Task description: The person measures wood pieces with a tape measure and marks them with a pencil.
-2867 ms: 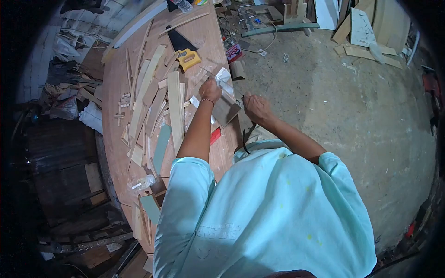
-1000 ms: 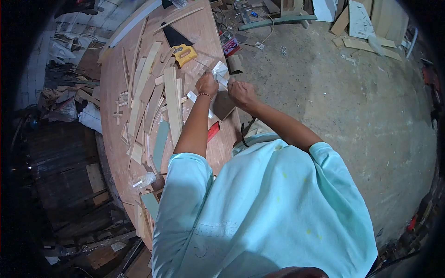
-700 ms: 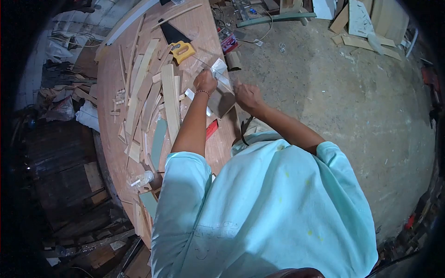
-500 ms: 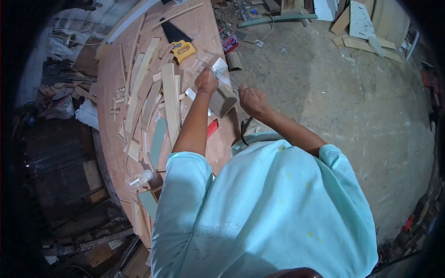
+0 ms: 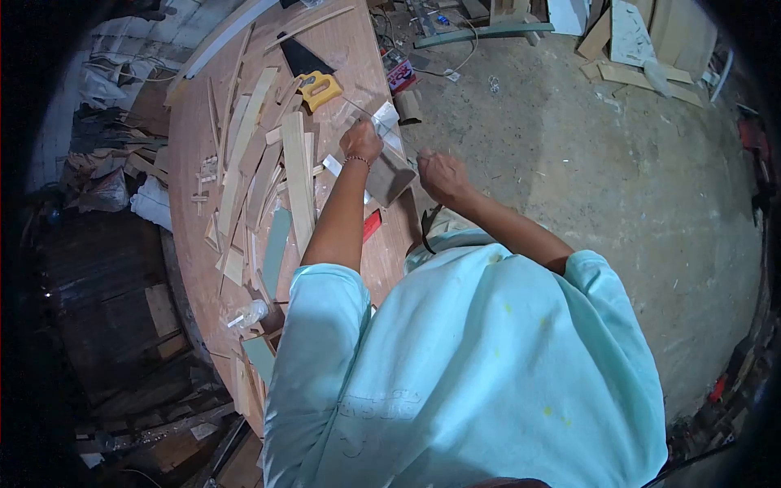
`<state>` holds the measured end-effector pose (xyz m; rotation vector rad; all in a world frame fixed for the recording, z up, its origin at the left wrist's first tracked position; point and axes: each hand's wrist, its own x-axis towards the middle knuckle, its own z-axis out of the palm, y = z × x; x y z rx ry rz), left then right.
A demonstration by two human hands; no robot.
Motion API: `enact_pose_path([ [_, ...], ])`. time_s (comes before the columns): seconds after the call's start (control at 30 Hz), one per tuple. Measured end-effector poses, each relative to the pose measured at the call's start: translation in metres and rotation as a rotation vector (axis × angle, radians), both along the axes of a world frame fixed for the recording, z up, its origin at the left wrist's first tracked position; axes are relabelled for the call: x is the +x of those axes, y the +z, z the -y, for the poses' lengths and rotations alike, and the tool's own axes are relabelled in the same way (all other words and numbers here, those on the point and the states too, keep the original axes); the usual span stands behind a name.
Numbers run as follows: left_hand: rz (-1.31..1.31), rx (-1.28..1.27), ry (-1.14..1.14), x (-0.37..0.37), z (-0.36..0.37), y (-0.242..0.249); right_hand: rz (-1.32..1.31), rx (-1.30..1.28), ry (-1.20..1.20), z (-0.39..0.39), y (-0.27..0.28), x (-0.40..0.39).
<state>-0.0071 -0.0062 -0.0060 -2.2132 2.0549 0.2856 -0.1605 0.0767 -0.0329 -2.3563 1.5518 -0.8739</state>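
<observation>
My left hand (image 5: 361,140) is closed above the bench, its fingers curled around something hidden from view. Just beyond it, a thin, light line runs slantwise near a white piece (image 5: 386,116), whose kind I cannot make out. Beneath and to the right of this hand lies a brown wooden board (image 5: 389,180) near the bench edge. My right hand (image 5: 443,176) is closed too, just right of that board's edge; whatever its fingers hold is hidden. A red piece (image 5: 372,224) rests on the bench by my left forearm.
On the wooden bench (image 5: 346,45) lie a handsaw with a yellow handle (image 5: 320,89), several wood strips (image 5: 298,175), a green-grey strip (image 5: 277,252) and a clear plastic item (image 5: 248,313). Boards (image 5: 634,37) lean at the back right. A grey-green bar (image 5: 484,33) stands beyond the bench.
The view has shifted very slightly. Both hands stay closed in nearly the same places, and the things on the bench look unmoved.
</observation>
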Motion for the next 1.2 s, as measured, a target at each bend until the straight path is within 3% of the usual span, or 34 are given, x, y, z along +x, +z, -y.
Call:
enact_pose_path([
  [0.1, -0.039, -0.046, 0.021, -0.001, 0.000, 0.000, -0.086, 0.189, -0.021, 0.012, 0.005, 0.010],
  [0.17, -0.051, -0.096, 0.017, 0.002, -0.003, -0.004, -0.190, -0.038, 0.009, 0.023, -0.005, 0.021],
  [0.3, -0.061, -0.114, -0.035, 0.004, -0.005, -0.005, -0.115, 0.072, -0.081, 0.024, -0.008, 0.030],
  [0.4, -0.044, -0.050, -0.006, 0.002, -0.002, 0.000, -0.213, -0.093, 0.028, 0.006, -0.005, 0.011],
  [0.5, -0.039, -0.044, -0.008, 0.003, -0.003, -0.004, -0.243, 0.005, -0.030, 0.000, -0.002, 0.007],
  [0.57, -0.056, -0.111, 0.002, 0.000, -0.004, -0.002, -0.138, 0.221, -0.011, 0.008, 0.017, 0.009],
  [0.7, -0.041, -0.106, -0.046, 0.000, -0.005, 0.002, 0.031, 0.113, -0.072, 0.030, 0.012, 0.031],
  [0.77, -0.047, -0.085, 0.011, 0.000, -0.004, 0.001, -0.143, 0.206, -0.042, 0.031, 0.013, 0.033],
  [0.9, -0.046, -0.074, 0.004, 0.004, 0.000, -0.006, -0.111, 0.156, -0.015, 0.007, 0.007, 0.013],
  [1.0, -0.046, -0.095, -0.029, 0.001, -0.006, -0.001, -0.039, 0.352, -0.069, -0.003, 0.020, 0.006],
  [1.07, -0.069, -0.086, 0.020, -0.001, -0.003, 0.002, -0.243, 0.113, 0.031, -0.002, 0.029, 0.003],
  [1.2, -0.052, -0.069, -0.033, 0.003, 0.001, 0.000, -0.181, 0.059, 0.000, 0.002, 0.019, 0.002],
])
